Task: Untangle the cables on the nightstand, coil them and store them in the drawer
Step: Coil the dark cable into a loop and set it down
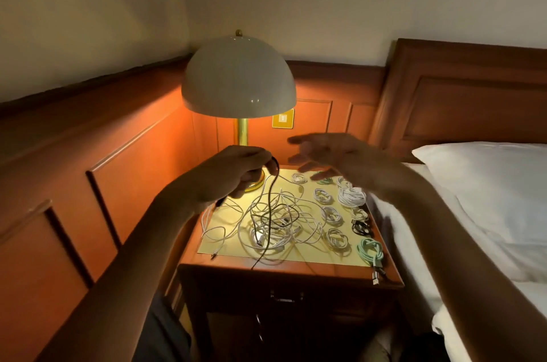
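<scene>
Left grip (pixel 236 173) is pinching the black cable (pixel 270 202), holding it up over the tangle (pixel 281 225) lying on the desk (pixel 296 270). Right grip (pixel 325 154) is hovering spread, holding nothing. Cable is looking light, limp, snag-prone; I am judging the plug end the safest hold.

Left grip (pixel 236 172) raised, fingers curled round black cable (pixel 277 168); right grip (pixel 328 154) raised, fingers spread.
</scene>
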Demonstrator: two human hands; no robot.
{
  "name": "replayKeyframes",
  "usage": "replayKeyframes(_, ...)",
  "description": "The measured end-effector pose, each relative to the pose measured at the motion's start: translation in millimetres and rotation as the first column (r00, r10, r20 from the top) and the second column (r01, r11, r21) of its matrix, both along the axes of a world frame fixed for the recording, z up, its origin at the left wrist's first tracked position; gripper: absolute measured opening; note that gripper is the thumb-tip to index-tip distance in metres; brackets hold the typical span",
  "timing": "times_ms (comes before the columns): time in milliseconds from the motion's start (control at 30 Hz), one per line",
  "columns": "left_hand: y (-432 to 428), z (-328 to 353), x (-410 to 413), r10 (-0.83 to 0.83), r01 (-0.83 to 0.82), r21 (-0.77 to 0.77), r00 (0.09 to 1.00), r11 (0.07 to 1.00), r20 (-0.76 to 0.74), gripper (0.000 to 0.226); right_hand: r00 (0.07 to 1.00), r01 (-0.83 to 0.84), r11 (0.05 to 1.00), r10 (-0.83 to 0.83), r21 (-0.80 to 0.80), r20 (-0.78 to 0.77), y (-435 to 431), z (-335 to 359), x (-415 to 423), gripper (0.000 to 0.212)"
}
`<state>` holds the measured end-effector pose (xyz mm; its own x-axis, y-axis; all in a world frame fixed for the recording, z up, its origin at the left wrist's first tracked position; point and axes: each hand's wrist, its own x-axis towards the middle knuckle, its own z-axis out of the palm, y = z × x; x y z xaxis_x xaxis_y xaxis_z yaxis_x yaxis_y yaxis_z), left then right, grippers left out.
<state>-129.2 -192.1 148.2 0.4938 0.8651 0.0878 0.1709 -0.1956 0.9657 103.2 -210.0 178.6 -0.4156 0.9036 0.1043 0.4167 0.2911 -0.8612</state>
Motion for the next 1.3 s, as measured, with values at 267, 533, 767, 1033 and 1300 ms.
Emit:
replayKeyframes(267,-13.6,-10.2,-4.8,-0.098,0.115,-0.101,0.982,0.988,0.163,0.038,0.965,0.042,0.997,-0.023,0.067,-0.259,-2.3,-21.7,-9.1,0.014)
replayKeyframes(533,-20.3,-32.0,-22.5,-0.372,0.381,-0.058,0.92,0.923,0.126,0.023,0.918,0.291,0.932,-0.208,0.217,-0.337,18.9,-30.6,-0.3,0.014)
replayKeyframes(767,-21.6,-30.9,8.8,-0.065,0.233,-0.157,0.727,0.96,0.684,0.026,0.909,0.328,0.937,-0.279,0.121,-0.309,8.5,-75.8,-22.0,0.013)
replayKeyframes(1033,23.4,-65.9,41.6,0.281,-0.434,0.162,0.783,0.886,0.555,0.03,0.943,0.259,0.858,-0.323,0.443,0.076,-27.5,-93.2,-41.4,0.022)
replayKeyframes(1300,28.0,-92.3,10.3,0.013,0.047,0.438,0.991,0.898,-0.133,0.031,0.905,0.205,0.758,-0.388,0.62,0.175,-16.7,-60.5,-9.1,0.013)
